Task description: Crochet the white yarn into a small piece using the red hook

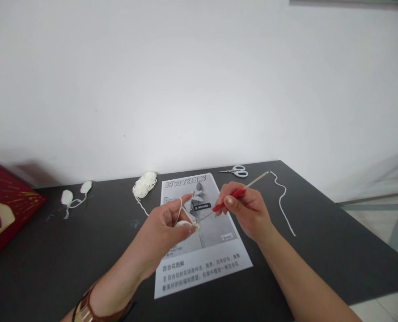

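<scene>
Our left hand (167, 228) pinches the soft, light crochet piece (188, 225) by its edge, yarn looped over a finger, while our right hand (244, 210) grips the stiff hook (229, 199) by its red handle.

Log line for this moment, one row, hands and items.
left hand: pinches white crochet piece, yarn over forefinger | right hand: holds red-handled crochet hook, tip at piece | under hands: printed sheet

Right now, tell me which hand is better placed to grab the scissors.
Right. The right hand is nearer the scissors, though it grips the hook; the left hand pinches the yarn piece.
</scene>
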Demonstrator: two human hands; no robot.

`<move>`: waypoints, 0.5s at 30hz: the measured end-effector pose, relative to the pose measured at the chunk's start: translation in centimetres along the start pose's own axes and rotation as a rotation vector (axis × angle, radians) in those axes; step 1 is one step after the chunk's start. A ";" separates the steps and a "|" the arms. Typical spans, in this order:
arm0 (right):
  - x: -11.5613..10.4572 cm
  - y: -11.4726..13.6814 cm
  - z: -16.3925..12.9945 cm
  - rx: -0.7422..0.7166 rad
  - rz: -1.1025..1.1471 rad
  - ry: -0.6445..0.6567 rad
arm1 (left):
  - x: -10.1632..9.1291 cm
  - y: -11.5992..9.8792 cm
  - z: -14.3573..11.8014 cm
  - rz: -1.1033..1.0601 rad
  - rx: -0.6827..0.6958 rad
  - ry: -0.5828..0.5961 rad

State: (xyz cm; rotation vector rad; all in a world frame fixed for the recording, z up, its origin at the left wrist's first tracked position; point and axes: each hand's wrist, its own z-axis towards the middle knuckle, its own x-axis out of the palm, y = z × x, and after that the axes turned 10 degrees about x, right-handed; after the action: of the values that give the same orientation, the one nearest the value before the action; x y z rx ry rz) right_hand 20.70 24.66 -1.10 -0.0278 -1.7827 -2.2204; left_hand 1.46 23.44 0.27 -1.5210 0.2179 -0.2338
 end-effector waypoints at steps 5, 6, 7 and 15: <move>0.2 0.0 -0.5 -0.080 -0.132 -0.012 | 0.1 0.1 0.2 0.003 -0.018 -0.034; 0.2 0.1 -0.7 -0.097 -0.169 -0.006 | 0.1 0.2 0.2 -0.010 -0.028 -0.048; 0.2 0.1 -0.8 -0.114 -0.213 0.001 | 0.1 0.3 0.3 -0.023 -0.036 -0.058; 0.3 -0.1 -0.6 -0.105 -0.170 -0.043 | 0.0 0.6 0.4 -0.161 -0.100 -0.063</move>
State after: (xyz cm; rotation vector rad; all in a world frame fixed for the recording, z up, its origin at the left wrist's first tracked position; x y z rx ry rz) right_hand 20.44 24.01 -1.32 0.0565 -1.7471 -2.4484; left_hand 1.57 23.88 -0.35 -1.6446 0.0570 -0.3062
